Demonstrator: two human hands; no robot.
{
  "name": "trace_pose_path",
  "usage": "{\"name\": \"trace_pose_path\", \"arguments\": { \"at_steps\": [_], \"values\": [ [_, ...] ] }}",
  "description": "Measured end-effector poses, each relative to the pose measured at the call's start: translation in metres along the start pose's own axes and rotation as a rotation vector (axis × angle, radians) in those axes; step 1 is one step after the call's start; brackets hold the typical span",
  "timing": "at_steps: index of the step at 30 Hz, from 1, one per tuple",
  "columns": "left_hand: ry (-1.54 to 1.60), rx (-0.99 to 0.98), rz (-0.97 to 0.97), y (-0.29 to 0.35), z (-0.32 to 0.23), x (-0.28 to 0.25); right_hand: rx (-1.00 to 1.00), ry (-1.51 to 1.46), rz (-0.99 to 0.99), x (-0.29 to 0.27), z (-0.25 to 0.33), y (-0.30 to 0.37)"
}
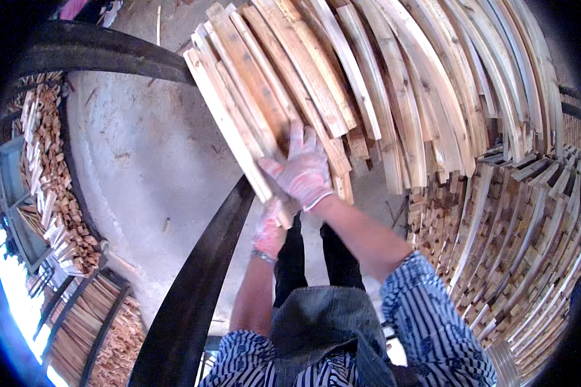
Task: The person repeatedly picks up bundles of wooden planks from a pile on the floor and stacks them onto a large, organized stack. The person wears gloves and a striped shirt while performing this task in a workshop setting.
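Observation:
Both of my hands wear pale gloves with reddish palms and work at the near ends of long wooden strips (242,77) stacked side by side. My left hand (272,227) is closed around the end of a wooden strip (285,218), low at the stack's left corner; its fingers are partly hidden. Across the strip ends lies my right hand (303,171), fingers stretched out and thumb apart, palm down on the wood. Slight blur covers the space between the two hands. One light strip (223,122) forms the stack's left edge.
More strips (419,84) continue to the right. A tall pile of stacked wood (497,238) stands at the lower right. Dark beams (200,290) slant from the lower left and cross the upper left (103,55). Further wood piles (51,180) line the left, beyond the concrete floor (142,168).

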State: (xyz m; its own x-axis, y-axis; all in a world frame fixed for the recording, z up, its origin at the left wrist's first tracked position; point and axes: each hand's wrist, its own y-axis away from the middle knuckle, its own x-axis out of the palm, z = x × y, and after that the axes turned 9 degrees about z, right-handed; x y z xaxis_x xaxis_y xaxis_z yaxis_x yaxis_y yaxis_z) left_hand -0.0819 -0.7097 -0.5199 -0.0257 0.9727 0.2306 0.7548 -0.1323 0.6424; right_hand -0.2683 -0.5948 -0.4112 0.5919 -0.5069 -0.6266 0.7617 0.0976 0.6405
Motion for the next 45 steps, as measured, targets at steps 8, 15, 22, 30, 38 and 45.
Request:
{"name": "trace_pose_path", "arguments": {
  "at_steps": [8,15,22,30,38,45],
  "values": [
    [0.908,0.035,-0.033,-0.032,-0.093,0.040,-0.005,-0.082,0.235,-0.051,-0.004,-0.013],
    [0.507,0.222,-0.055,-0.013,-0.115,0.057,-0.019,0.011,0.078,-0.027,-0.006,0.012],
    [0.588,-0.272,0.182,0.174,-0.127,0.096,0.181,-0.208,0.338,-0.042,-0.062,0.191],
    [0.749,-0.479,0.211,0.167,-0.031,0.019,0.246,-0.661,0.561,0.036,-0.166,0.186],
    [0.573,-0.452,-0.101,0.122,-0.005,0.007,0.193,-1.347,0.749,0.067,-0.142,0.117],
    [0.496,-0.457,-0.109,0.178,-0.113,0.055,-0.018,-1.229,0.673,-0.024,-0.093,0.196]
  ]
}}
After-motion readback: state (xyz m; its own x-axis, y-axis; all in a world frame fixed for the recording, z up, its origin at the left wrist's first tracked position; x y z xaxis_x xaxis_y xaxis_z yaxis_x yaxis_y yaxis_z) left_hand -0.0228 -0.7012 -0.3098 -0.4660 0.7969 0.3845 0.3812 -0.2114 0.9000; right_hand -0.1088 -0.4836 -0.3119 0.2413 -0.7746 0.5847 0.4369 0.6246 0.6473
